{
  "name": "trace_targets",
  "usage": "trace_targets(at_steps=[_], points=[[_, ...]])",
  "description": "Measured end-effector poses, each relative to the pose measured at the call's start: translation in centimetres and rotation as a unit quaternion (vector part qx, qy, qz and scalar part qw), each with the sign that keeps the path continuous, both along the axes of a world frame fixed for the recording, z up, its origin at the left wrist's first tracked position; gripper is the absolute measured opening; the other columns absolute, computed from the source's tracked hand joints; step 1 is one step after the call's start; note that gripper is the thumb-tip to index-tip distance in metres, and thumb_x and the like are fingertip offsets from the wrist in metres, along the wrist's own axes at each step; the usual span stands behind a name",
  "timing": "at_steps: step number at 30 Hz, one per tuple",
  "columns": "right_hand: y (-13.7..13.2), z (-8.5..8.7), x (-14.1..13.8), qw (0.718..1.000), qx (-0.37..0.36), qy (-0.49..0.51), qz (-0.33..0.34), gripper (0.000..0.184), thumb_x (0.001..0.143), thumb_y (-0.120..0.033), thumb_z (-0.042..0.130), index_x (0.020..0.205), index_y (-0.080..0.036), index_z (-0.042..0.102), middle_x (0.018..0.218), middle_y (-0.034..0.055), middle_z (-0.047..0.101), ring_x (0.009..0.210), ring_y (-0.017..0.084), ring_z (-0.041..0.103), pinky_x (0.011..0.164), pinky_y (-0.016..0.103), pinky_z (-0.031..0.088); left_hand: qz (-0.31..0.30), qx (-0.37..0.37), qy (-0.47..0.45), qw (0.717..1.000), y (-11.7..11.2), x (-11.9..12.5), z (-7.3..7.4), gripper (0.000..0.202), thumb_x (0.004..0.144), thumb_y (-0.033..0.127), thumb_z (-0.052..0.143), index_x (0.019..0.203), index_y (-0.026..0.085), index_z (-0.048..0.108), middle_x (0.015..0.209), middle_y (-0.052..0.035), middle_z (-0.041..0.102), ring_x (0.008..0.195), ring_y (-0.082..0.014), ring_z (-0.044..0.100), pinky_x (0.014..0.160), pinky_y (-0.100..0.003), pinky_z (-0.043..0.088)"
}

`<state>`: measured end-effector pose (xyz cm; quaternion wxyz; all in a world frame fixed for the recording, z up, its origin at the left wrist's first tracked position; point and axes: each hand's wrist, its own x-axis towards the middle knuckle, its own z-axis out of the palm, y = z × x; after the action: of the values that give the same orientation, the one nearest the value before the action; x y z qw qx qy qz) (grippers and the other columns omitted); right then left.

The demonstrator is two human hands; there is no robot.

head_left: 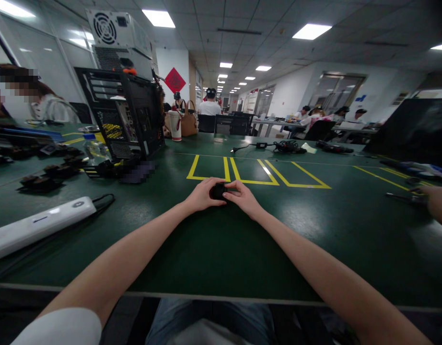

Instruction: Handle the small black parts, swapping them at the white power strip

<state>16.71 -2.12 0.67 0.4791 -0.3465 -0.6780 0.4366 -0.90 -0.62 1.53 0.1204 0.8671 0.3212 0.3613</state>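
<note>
Both my hands meet over the middle of the green table (221,249), just in front of the yellow tape outlines (250,182). Between them is a small black rounded object (218,191); its exact kind does not show. My left hand (203,194) curls around its left side, with the fingers over the back and the thumb at the front. From the right, my right hand (242,197) pinches its edge between thumb and fingers. The underside of the object is hidden.
At left lie a white power strip (44,225) and black parts (41,182). Behind them stand an open computer case (127,115), a plastic bottle (95,148) and a paper cup (175,125). A cable (285,146) lies at the back. Another person's hand (440,203) is at right.
</note>
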Motion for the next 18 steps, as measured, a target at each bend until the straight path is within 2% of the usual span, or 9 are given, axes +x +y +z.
trace_targets(at_steps=[3, 9, 13, 18], points=[[0.08, 0.07, -0.11, 1.000, 0.018, -0.009, -0.024, 0.019, 0.068, -0.024, 0.061, 0.084, -0.020, 0.053, 0.092, 0.0009, 0.055, 0.088, 0.015, 0.058, 0.085, 0.035, 0.046, 0.000, -0.006, -0.002, 1.000, -0.12, 0.02, 0.11, 0.060, 0.061, 0.032, 0.069, 0.114, 0.022, 0.043, 0.112, -0.0064, 0.051, 0.097, -0.0219, 0.052, 0.080, -0.038, 0.044], [0.56, -0.38, 0.24, 0.999, 0.002, -0.028, -0.018, 0.030, 0.069, -0.023, 0.060, 0.097, -0.020, 0.052, 0.102, 0.0038, 0.055, 0.095, 0.016, 0.056, 0.090, 0.037, 0.042, -0.003, -0.008, -0.003, 1.000, -0.27, -0.04, 0.24, 0.059, 0.062, 0.033, 0.069, 0.114, 0.023, 0.043, 0.113, -0.0064, 0.051, 0.096, -0.0217, 0.052, 0.079, -0.038, 0.044], [0.51, -0.55, 0.27, 1.000, 0.007, -0.005, 0.005, 0.030, 0.065, -0.022, 0.064, 0.093, -0.020, 0.052, 0.099, 0.0020, 0.055, 0.093, 0.016, 0.057, 0.088, 0.036, 0.044, -0.007, 0.000, -0.005, 1.000, -0.12, -0.08, 0.08, 0.059, 0.062, 0.033, 0.069, 0.114, 0.022, 0.043, 0.112, -0.0063, 0.051, 0.097, -0.0215, 0.051, 0.080, -0.037, 0.044], [0.62, -0.57, 0.11, 0.999, 0.032, -0.006, -0.024, 0.020, 0.067, -0.026, 0.062, 0.084, -0.019, 0.055, 0.092, 0.0011, 0.057, 0.089, 0.015, 0.058, 0.087, 0.036, 0.044, -0.001, 0.001, -0.004, 1.000, -0.03, -0.04, 0.03, 0.061, 0.060, 0.031, 0.070, 0.114, 0.022, 0.044, 0.112, -0.0070, 0.051, 0.097, -0.0219, 0.052, 0.079, -0.037, 0.044]])
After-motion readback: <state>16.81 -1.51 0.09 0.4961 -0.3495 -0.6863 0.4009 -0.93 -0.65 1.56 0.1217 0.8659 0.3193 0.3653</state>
